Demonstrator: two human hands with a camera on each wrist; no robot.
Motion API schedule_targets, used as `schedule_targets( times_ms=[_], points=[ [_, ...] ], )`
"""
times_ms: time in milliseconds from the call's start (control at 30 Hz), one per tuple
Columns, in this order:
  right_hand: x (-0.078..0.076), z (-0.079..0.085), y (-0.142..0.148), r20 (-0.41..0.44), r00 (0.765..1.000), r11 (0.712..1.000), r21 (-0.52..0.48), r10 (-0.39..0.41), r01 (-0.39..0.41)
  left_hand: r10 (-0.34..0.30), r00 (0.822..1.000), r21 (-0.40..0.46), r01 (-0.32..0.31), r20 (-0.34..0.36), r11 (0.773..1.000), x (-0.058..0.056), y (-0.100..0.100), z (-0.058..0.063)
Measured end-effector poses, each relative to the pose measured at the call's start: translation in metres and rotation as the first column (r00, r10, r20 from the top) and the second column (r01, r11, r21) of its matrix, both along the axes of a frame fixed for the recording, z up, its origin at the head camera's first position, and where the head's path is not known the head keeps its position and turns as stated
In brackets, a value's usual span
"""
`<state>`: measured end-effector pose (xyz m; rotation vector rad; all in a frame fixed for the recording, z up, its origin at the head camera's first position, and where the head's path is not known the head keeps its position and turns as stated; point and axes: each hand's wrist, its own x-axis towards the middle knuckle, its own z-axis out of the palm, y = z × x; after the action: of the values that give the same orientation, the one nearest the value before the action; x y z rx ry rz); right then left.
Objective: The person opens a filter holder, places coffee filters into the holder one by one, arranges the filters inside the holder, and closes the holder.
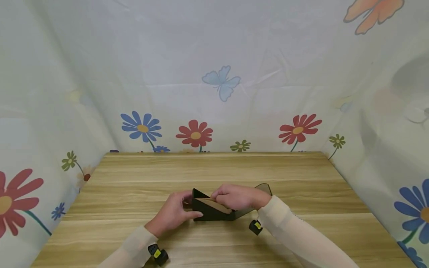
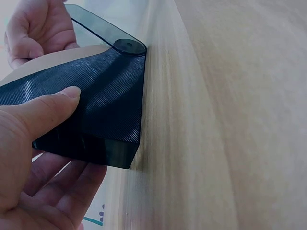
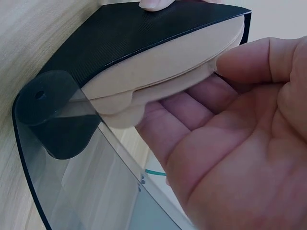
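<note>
A black coffee filter holder [image 1: 212,213] with a ribbed side [image 2: 103,103] stands on the table. Tan paper coffee filters [image 3: 163,60] with rounded tabs sit inside it. My left hand [image 1: 172,212] grips the holder's left end, thumb on the near side and fingers behind. The right hand [image 1: 238,197] pinches the filters at their upper edge, thumb on one face and fingers on the other, as the right wrist view shows. The holder's clear smoky lid [image 3: 91,177] is swung open on its round hinge [image 2: 129,46], to the right and beneath the right wrist.
The wood-grain table [image 1: 214,171] runs back to a white fabric backdrop [image 1: 161,74] printed with flowers and butterflies, which also encloses both sides. A small black device [image 1: 158,255] is strapped at the left wrist, another [image 1: 256,226] at the right.
</note>
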<state>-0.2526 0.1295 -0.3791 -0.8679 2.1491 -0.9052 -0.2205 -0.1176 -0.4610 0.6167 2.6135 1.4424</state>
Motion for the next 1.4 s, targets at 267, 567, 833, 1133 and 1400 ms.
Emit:
schedule_targets(
  times_ms=[267,567,833,1133,1400],
  points=[
    [0.002,0.002,0.001,0.016,1.000,0.999,0.030,-0.018,0.017,0.004,1.000,-0.005,-0.004,-0.007,1.000,0.000,0.000,-0.001],
    [0.001,0.004,0.001,-0.050,0.998,0.999,0.041,0.031,-0.029,0.007,1.000,-0.012,-0.007,0.003,1.000,-0.001,-0.001,-0.001],
    [0.001,-0.003,0.000,-0.088,0.995,0.998,0.051,0.051,-0.046,0.006,1.000,-0.001,-0.006,0.000,1.000,0.001,0.000,-0.001],
    [0.003,-0.003,0.000,-0.083,0.995,0.998,0.035,0.054,-0.051,0.005,1.000,0.003,-0.005,-0.001,1.000,0.001,0.001,0.000],
    [0.004,0.012,0.010,-0.155,0.988,0.999,0.045,-0.005,0.012,0.002,1.000,-0.001,-0.002,-0.003,1.000,0.001,0.000,-0.002]
  ],
)
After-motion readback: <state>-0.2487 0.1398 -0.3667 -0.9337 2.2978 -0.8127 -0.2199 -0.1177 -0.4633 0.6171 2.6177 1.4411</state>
